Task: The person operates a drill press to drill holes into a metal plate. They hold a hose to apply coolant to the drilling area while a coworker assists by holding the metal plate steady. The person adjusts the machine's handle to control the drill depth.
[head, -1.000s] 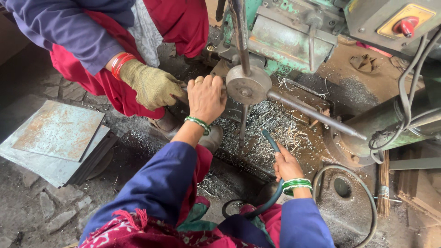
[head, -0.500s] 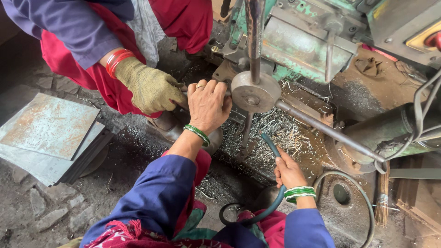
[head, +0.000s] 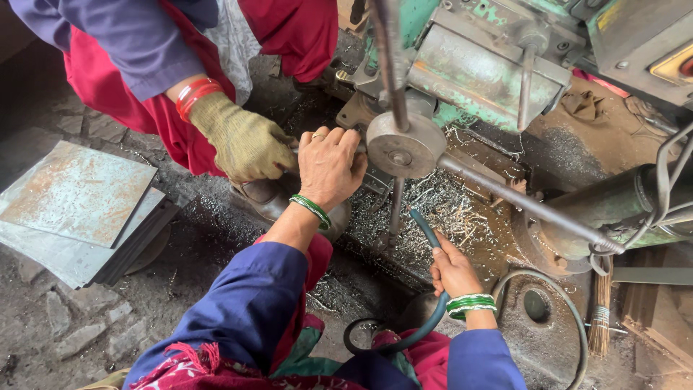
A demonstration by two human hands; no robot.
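My left hand (head: 328,167) is curled over a bar on the left of the round grey hub (head: 404,148) of a drill machine's feed wheel; the bar itself is hidden under my fingers. A co-worker's hand in a yellowish glove (head: 244,144) rests right beside it, touching the same spot. My right hand (head: 453,271) grips a dark green hose (head: 426,230), whose tip points up towards the metal shavings (head: 447,209) under the spindle. Long steel spokes (head: 520,202) stick out from the hub.
A stack of square grey metal sheets (head: 76,209) lies on the stone floor at the left. The green machine body (head: 476,65) fills the top right. Cables (head: 668,188) and a dark round part (head: 621,209) crowd the right side. The co-worker in red stands at top left.
The view has drawn in closer and shifted. My left hand stays at the hub, my right keeps its hold on the hose, and the gloved hand has edged nearer my left.
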